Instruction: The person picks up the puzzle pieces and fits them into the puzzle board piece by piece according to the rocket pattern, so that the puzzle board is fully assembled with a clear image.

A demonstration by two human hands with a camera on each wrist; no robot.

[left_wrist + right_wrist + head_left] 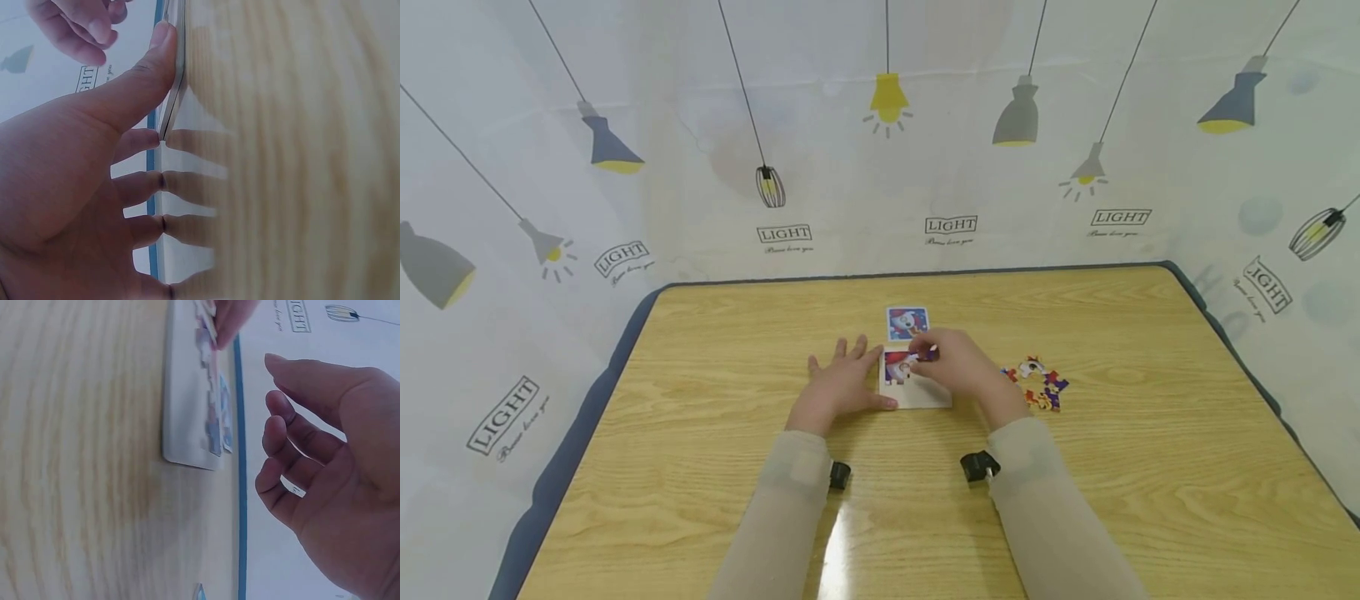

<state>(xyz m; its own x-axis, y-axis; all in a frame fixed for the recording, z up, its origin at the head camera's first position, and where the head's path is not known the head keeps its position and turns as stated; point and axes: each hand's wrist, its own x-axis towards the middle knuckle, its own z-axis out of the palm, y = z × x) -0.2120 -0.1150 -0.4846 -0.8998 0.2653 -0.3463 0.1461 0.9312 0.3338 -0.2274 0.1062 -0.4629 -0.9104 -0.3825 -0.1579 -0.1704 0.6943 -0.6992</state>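
A small white puzzle board [928,396] lies on the table, its upper part covered by joined jigsaw pieces [895,367] in red, white and purple. My left hand [838,383] is spread flat at the board's left side. Its thumb [164,47] rests on the board's near edge, and the other fingertips touch the table. Over the board's upper right hovers my right hand [962,362]. In the right wrist view its fingers [275,434] are loosely bent, thumb apart from them, with no piece visible between them.
Just behind the board lies a square picture card [907,323] with a white figure on blue. To the right sits a cluster of several loose jigsaw pieces [1052,385], partly behind my right wrist. The wooden table [700,400] ends at a lamp-patterned backdrop.
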